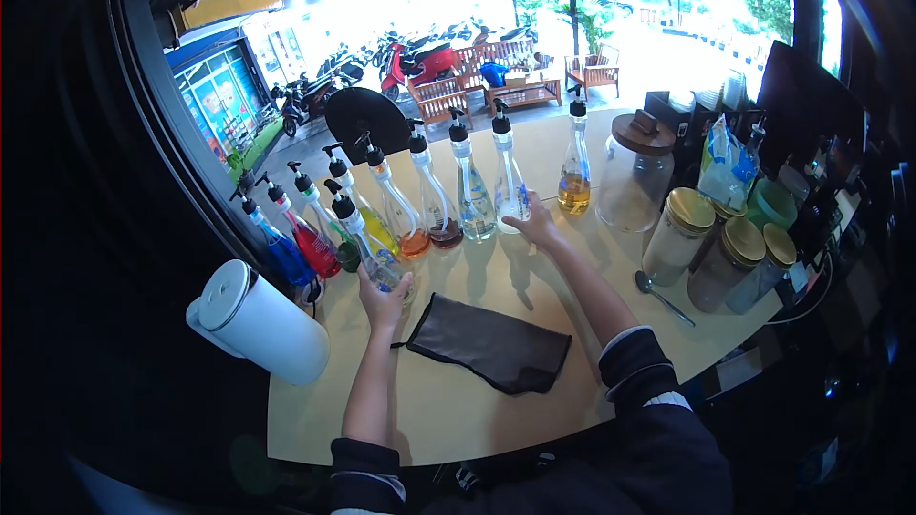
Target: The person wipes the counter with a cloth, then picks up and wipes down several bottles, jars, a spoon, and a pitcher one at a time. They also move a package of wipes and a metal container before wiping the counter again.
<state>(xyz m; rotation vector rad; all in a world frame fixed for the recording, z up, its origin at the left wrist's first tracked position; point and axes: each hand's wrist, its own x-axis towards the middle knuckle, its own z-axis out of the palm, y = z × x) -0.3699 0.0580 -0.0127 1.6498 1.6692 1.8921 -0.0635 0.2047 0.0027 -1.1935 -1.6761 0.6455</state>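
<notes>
My left hand (384, 298) is closed around the lower part of a clear pump bottle (361, 234) with a black pump top, which stands in front of the row and leans left in the view. Farther right, my right hand (536, 226) has its fingers wrapped round the base of another clear pump bottle (509, 172). Between the two hands are bottles with dark red (444, 229), orange (413, 242) and pale liquid (475, 205). A dark grey cloth (491, 341) lies on the table below and between my forearms.
A white jug (262, 319) stands at the left, near blue (284, 246) and red (312, 246) bottles. An amber bottle (574, 186), a wooden-lidded jar (634, 176), gold-lidded jars (679, 234) and a spoon (665, 298) are on the right of the table (448, 420).
</notes>
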